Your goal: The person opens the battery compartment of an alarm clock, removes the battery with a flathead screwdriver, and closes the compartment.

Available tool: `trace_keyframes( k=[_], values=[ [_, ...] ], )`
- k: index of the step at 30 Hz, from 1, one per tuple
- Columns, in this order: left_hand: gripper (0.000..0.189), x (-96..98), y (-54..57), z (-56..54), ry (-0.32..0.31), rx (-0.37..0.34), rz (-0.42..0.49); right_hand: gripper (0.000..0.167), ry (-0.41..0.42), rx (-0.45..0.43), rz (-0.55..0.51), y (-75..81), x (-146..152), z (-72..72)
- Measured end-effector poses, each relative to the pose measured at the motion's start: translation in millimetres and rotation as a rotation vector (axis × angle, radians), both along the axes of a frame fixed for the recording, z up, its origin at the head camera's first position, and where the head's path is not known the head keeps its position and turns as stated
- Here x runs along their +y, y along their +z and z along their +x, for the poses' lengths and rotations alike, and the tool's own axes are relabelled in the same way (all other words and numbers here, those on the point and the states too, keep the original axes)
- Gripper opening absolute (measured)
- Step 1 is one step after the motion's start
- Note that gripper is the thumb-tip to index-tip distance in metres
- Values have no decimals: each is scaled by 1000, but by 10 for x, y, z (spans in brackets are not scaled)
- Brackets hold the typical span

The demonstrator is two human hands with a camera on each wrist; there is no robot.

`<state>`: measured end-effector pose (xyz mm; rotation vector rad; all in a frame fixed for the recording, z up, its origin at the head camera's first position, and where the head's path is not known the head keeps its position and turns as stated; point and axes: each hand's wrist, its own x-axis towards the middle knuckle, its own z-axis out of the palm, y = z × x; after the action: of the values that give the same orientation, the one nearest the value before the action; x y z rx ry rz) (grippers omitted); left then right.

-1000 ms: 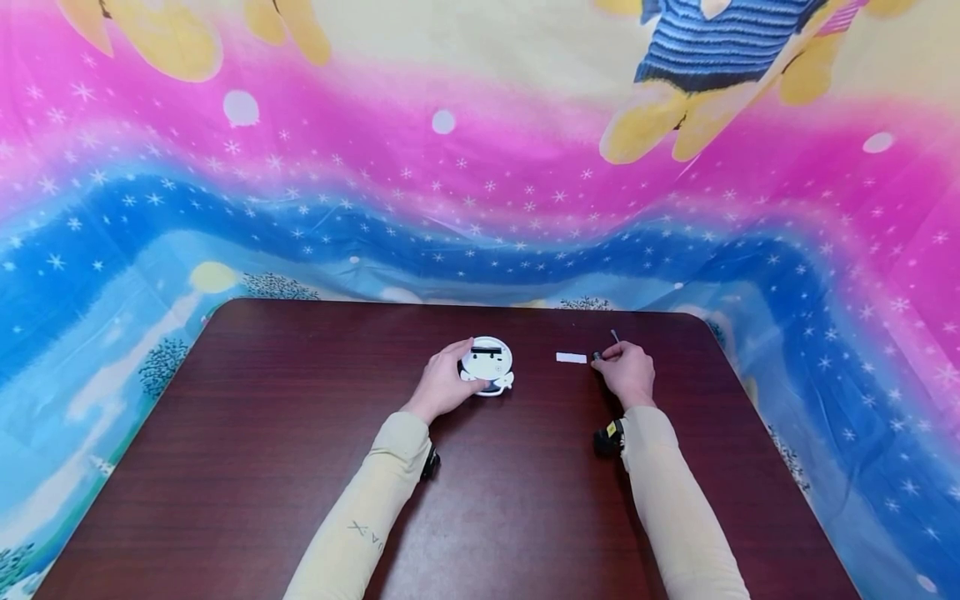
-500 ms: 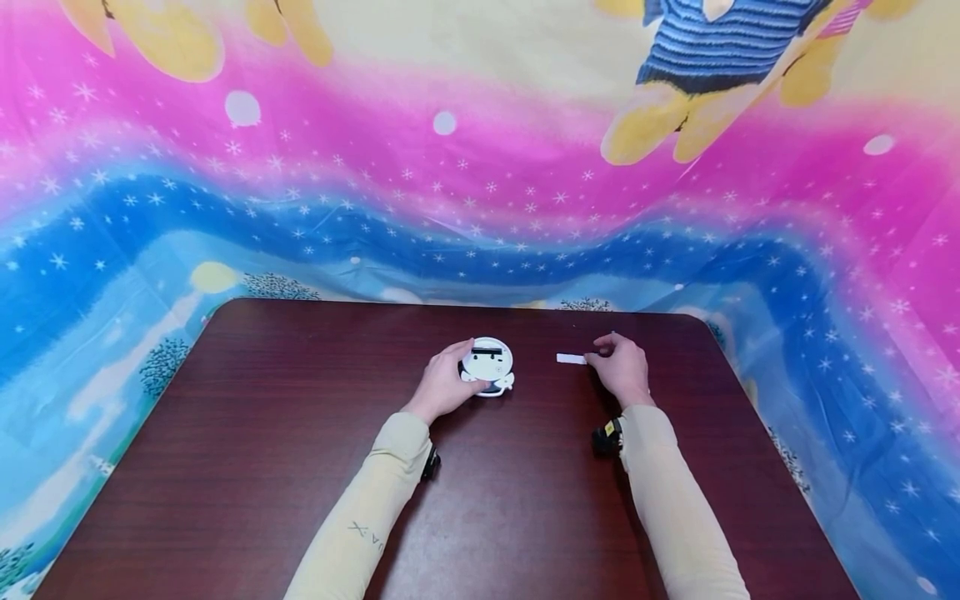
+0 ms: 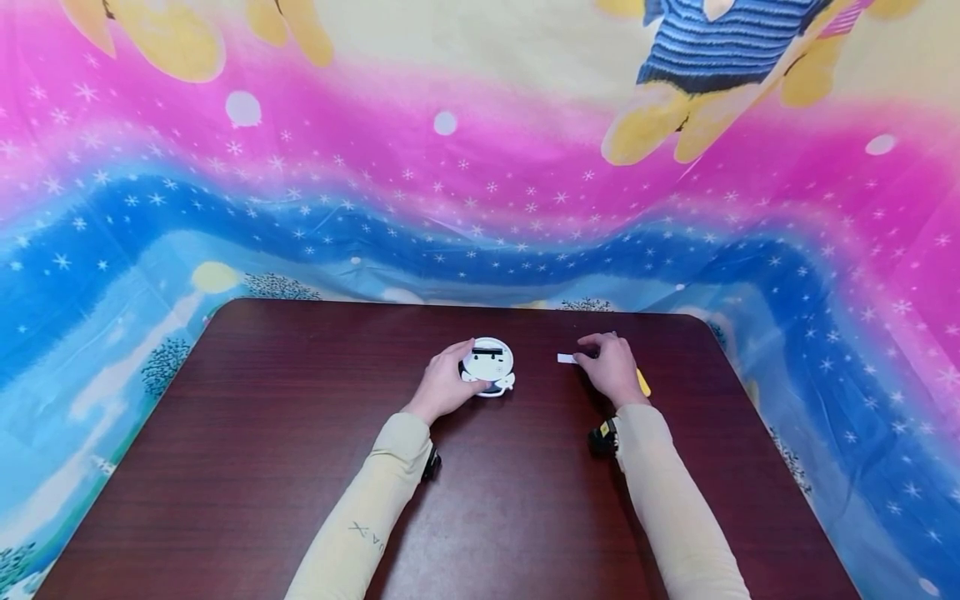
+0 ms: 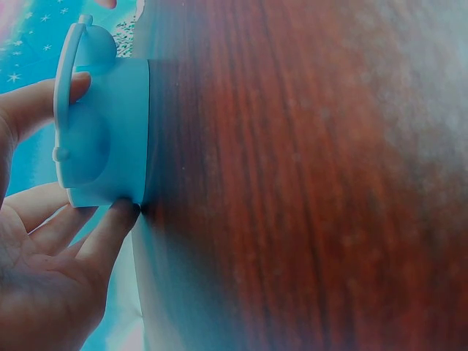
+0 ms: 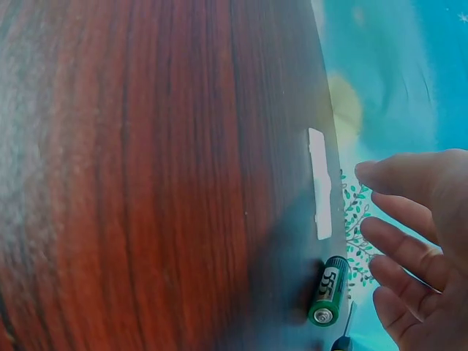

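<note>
My left hand (image 3: 438,383) holds a small white alarm clock (image 3: 491,367) on the table, thumb on the near side and fingers round the left edge. Its round back, with a dark slot, faces up. In the left wrist view the clock (image 4: 117,139) shows a rounded bell and a curved handle. My right hand (image 3: 613,371) hovers with loosely bent fingers over a thin white strip (image 5: 320,183), apparently a battery cover, and holds nothing. Beside the strip lies a green battery (image 5: 329,292). A screwdriver with a yellow handle (image 3: 643,382) is partly hidden under this hand.
The dark brown wooden table (image 3: 300,433) carries these things near its far edge. A patterned cloth backdrop (image 3: 480,200) hangs behind and along both sides. A black wrist camera (image 3: 602,439) sits at the right cuff.
My right hand has put down the screwdriver, whose yellow handle now shows beside it, and has moved left over the white strip. The left hand and the clock have stayed still.
</note>
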<state>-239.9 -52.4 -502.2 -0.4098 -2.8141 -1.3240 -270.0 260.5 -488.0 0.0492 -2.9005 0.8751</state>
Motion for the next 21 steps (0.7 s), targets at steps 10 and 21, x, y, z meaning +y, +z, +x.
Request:
trace_keyframes(
  k=[10,21],
  values=[
    [84,-1,16,5,-2,-2,7,27,44,3,29,-12,-67,7],
    [84,-5,8,5,-2,-7,10,22,76,-1,95,-78,-105,13]
  ],
)
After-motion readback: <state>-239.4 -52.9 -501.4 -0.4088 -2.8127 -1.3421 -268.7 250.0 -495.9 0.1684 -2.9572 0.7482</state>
